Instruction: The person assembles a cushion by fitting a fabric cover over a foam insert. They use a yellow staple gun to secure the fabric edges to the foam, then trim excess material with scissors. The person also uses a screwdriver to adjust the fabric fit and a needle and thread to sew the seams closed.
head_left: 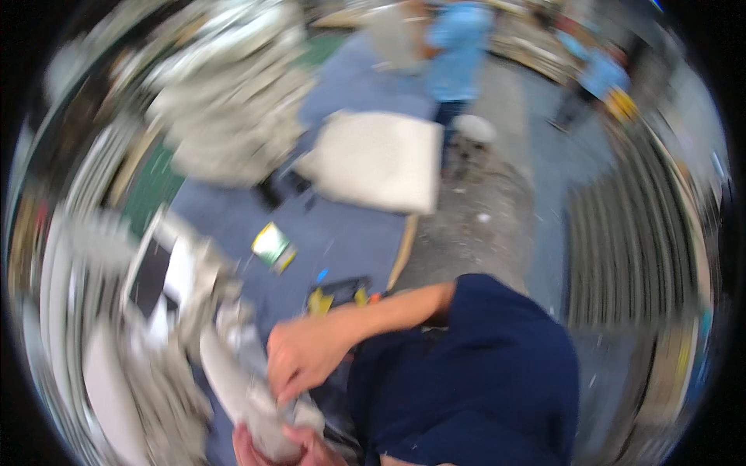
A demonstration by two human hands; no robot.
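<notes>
A beige fabric-covered piece (237, 384), long and rounded, lies close in front of me at the lower left of the head view. My left hand (276, 449) grips its near end, fingers and thumb showing on either side. Above that end hangs my right hand (307, 357), its fingers drawn together in a pinch at the fabric. Motion blur hides what sits between those fingertips. Just beyond my right forearm, a black tool or tray with yellow parts (338, 295) rests on the blue-grey table cover (225, 213).
A white-and-green box (273, 247) and a large cream cushion (377, 159) lie on the table. Beige fabric pieces (233, 109) are heaped behind, others (155, 380) at left. Folded grey panels (629, 233) stand at right. Two people (458, 46) in blue are farther off.
</notes>
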